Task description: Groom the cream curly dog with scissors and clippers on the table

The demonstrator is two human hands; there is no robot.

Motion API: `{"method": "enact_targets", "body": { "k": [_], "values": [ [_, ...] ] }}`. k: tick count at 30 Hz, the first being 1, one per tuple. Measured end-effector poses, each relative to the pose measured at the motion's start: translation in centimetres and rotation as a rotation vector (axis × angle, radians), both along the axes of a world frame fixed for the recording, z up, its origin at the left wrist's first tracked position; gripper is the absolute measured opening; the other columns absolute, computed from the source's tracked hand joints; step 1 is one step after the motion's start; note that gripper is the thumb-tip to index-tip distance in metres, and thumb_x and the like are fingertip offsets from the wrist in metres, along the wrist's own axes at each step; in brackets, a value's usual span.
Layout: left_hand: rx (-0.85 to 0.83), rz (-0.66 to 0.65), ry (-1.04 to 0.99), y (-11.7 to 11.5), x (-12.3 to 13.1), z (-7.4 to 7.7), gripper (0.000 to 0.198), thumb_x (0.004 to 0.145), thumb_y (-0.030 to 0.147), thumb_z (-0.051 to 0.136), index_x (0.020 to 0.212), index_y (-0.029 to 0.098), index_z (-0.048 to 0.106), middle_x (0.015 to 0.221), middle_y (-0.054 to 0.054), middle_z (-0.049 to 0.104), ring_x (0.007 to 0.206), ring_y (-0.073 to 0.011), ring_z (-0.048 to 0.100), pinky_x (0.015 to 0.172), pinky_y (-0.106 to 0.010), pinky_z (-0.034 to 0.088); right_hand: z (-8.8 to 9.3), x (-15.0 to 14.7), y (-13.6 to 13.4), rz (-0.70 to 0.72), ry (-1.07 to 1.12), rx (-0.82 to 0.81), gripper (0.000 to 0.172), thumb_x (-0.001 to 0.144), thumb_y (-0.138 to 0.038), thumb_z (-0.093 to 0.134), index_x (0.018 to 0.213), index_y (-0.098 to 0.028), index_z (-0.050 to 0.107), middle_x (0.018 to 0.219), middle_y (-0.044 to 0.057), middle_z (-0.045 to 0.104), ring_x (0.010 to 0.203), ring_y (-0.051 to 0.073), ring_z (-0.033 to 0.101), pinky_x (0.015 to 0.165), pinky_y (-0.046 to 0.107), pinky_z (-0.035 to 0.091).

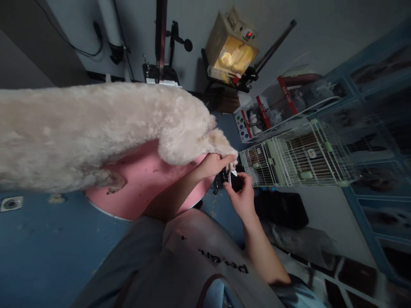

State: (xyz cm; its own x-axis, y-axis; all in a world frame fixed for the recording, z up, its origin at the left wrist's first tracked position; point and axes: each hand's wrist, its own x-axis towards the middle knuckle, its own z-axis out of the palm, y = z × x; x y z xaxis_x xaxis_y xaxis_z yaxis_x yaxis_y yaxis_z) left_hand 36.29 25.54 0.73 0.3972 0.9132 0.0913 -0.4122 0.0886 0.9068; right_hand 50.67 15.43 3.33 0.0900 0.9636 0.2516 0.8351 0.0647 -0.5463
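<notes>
Dog (105, 132) with fluffy, cream-white fur is up on the pink bench (141, 179), its body reaching to the left edge of the view. One leg sticks out past the bench's edge. The left hand (214, 163) is curled around the end of that leg, with the thumb on the paw (233, 163). The right hand (243, 196) holds a small black and white tool (229, 177) close by the paw. Its fingers are bent and near together. Wire cages (293, 158) stand beyond the hands.
</notes>
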Motion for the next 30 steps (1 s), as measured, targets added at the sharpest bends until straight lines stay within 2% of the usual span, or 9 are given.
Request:
{"method": "enact_targets", "body": {
  "k": [3, 9, 18, 25, 30],
  "values": [
    [0.008, -0.007, -0.045, 0.1, 0.4, -0.3, 0.036, 0.085, 0.043, 0.056, 0.074, 0.011, 0.068, 0.07, -0.006, 0.069, 0.062, -0.0108, 0.063, 0.063, -0.023, 0.05, 0.2, 0.1, -0.3, 0.038, -0.107, -0.002, 0.045, 0.077, -0.042, 0.07, 0.113, -0.021, 0.053, 0.107, 0.009, 0.061, 0.096, 0.025, 0.057, 0.085, 0.042, 0.046],
    [-0.02, 0.095, -0.012, 0.0, 1.0, -0.3, 0.036, 0.082, 0.047, 0.061, 0.075, 0.012, 0.069, 0.079, -0.007, 0.073, 0.074, -0.0125, 0.067, 0.073, -0.024, 0.052, -0.5, -0.8, -1.3, -0.09, -0.03, 0.016, 0.054, 0.073, -0.05, 0.072, 0.111, -0.02, 0.048, 0.095, 0.006, 0.06, 0.076, 0.021, 0.059, 0.068, 0.036, 0.048],
    [-0.016, 0.103, 0.055, 0.2, 1.2, 0.0, 0.04, 0.083, 0.05, 0.059, 0.075, 0.012, 0.069, 0.08, -0.008, 0.072, 0.074, -0.0128, 0.066, 0.072, -0.023, 0.052, -0.5, -1.2, -1.1, -0.126, -0.111, 0.036, 0.056, 0.072, -0.052, 0.072, 0.109, -0.018, 0.049, 0.098, 0.01, 0.061, 0.082, 0.024, 0.061, 0.072, 0.039, 0.049],
    [0.058, 0.127, 0.052, 0.1, 1.0, 0.0, 0.04, 0.084, 0.049, 0.057, 0.069, 0.013, 0.067, 0.071, -0.006, 0.07, 0.068, -0.0127, 0.065, 0.067, -0.023, 0.05, -0.4, -1.1, -1.0, -0.163, -0.122, 0.084, 0.055, 0.073, -0.053, 0.07, 0.109, -0.018, 0.047, 0.096, 0.008, 0.062, 0.083, 0.023, 0.063, 0.073, 0.037, 0.051],
    [0.046, 0.115, 0.043, 0.0, 0.9, -0.2, 0.038, 0.084, 0.047, 0.058, 0.071, 0.013, 0.068, 0.073, -0.006, 0.071, 0.069, -0.013, 0.065, 0.069, -0.024, 0.051, 0.5, -1.3, -0.6, -0.101, -0.133, 0.019, 0.056, 0.075, -0.053, 0.069, 0.112, -0.018, 0.048, 0.098, 0.009, 0.063, 0.08, 0.022, 0.063, 0.071, 0.037, 0.051]
  ]
}}
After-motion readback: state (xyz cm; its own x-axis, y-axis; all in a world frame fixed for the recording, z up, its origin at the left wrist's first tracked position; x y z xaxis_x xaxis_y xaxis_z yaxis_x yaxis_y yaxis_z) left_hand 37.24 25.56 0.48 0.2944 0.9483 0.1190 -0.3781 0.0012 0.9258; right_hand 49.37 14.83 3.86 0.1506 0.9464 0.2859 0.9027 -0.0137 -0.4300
